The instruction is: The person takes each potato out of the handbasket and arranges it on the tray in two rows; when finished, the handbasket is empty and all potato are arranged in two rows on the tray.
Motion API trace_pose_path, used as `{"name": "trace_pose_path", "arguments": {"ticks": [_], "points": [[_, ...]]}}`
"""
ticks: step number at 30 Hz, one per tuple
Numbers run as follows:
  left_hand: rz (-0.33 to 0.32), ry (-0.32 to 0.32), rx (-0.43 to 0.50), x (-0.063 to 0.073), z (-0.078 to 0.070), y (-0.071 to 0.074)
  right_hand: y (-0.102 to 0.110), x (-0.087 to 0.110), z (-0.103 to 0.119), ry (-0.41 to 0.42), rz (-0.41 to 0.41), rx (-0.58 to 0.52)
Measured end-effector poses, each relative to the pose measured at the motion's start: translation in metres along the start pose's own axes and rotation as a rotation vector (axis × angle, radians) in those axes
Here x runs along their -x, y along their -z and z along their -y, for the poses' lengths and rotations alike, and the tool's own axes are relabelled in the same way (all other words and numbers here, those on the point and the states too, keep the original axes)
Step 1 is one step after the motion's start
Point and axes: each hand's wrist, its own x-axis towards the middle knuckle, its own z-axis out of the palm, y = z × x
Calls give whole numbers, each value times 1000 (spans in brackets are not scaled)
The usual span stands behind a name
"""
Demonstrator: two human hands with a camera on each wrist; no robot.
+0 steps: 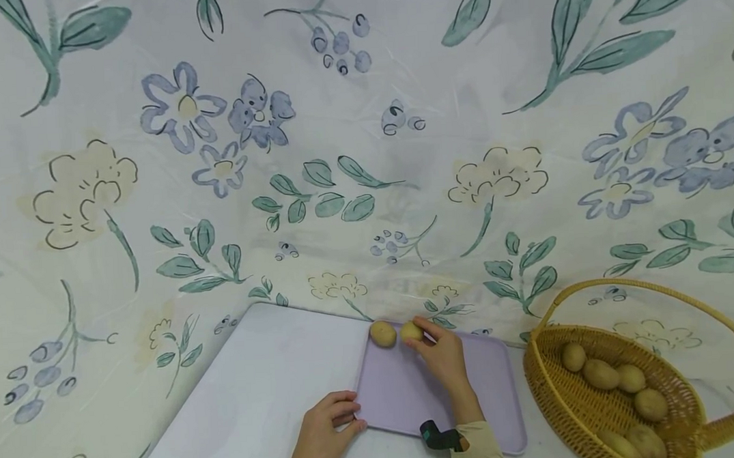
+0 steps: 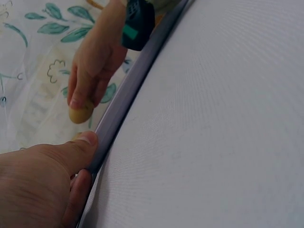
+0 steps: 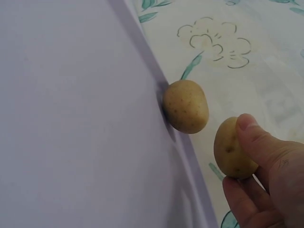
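My right hand [image 1: 441,355] pinches a small potato [image 3: 231,151] between thumb and fingers near the back edge of a lilac tray [image 1: 399,398]. Just left of it, another potato [image 1: 382,334] rests in the tray's back left corner; the right wrist view shows a narrow gap between the two. My left hand [image 1: 328,425] grips the tray's front left corner. In the left wrist view its thumb [image 2: 86,138] lies at the rim, with a finger beneath. That view hides most of the tray's inside.
To the right of the tray stands a wicker basket [image 1: 535,365] with a tall arched handle, holding several potatoes [image 1: 601,374]. A white tabletop [image 1: 275,369] extends left of the tray. Floral cloth [image 1: 338,134] hangs behind. A black device [image 1: 439,436] sits on my right wrist.
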Motion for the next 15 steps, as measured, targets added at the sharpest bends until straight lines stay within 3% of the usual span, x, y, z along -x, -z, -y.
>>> {"name": "trace_pose_path", "arguments": {"ticks": [15], "points": [[1,5,-9,1,0,-1,-1,0,-4,0,8,15]]}}
